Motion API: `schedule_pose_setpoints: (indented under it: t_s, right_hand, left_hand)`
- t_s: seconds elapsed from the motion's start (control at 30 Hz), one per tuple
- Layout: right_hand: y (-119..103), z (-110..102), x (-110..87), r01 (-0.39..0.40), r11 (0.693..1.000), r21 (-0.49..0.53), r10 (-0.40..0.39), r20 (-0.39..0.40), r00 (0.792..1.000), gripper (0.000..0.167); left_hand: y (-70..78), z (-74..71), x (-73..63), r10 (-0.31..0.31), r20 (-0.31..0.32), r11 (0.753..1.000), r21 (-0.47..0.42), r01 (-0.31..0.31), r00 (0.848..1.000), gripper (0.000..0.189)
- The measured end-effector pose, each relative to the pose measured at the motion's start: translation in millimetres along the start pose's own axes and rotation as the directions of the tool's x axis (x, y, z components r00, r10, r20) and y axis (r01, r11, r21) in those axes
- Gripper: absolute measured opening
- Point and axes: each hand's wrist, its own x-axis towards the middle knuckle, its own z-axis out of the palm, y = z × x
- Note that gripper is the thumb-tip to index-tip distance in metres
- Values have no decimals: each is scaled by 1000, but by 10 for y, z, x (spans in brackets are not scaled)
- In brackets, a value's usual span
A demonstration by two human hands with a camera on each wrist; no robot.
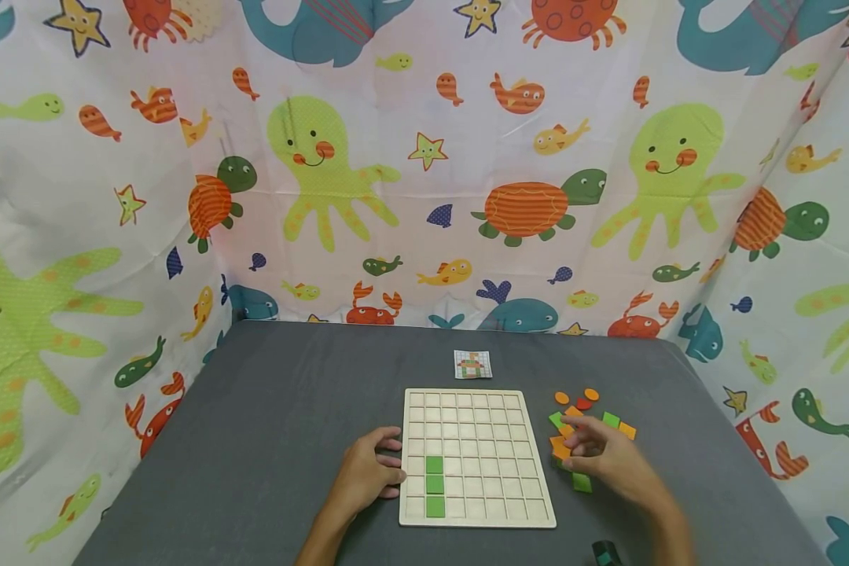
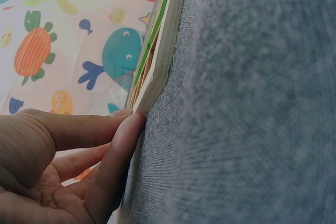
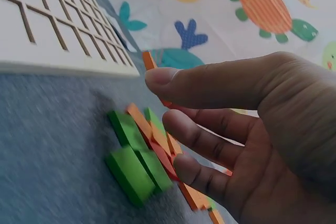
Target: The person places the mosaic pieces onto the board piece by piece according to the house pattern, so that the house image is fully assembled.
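Observation:
A pale wooden grid board [image 1: 477,458] lies on the grey table, with a column of 3 green square tiles [image 1: 435,485] in its lower left cells. My left hand [image 1: 369,468] rests at the board's left edge, thumb and fingertips touching its side. Over the loose tiles right of the board, my right hand [image 1: 611,456] pinches a small orange tile [image 3: 149,60] between thumb and index finger; its shape is mostly hidden by the thumb. Beneath the hand are green tiles [image 3: 130,174], orange tiles [image 3: 193,196] and a red piece [image 3: 165,160], some overlapping.
A small card with a coloured grid picture [image 1: 472,365] lies behind the board. Orange round pieces [image 1: 591,395] sit at the far side of the pile. A dark object [image 1: 605,553] shows at the near edge. Cloth with sea animals [image 1: 424,259] surrounds the table [image 1: 304,393].

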Motion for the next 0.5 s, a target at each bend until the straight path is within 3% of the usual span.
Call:
schedule_pose_setpoints:
  t_s: [0.5]
  right_hand:
    - [-258,347,94,132,991,-17,-129,100,987,64]
  left_hand:
    - [9,1,-3,4,-6,1000,0,-4,1000,72]
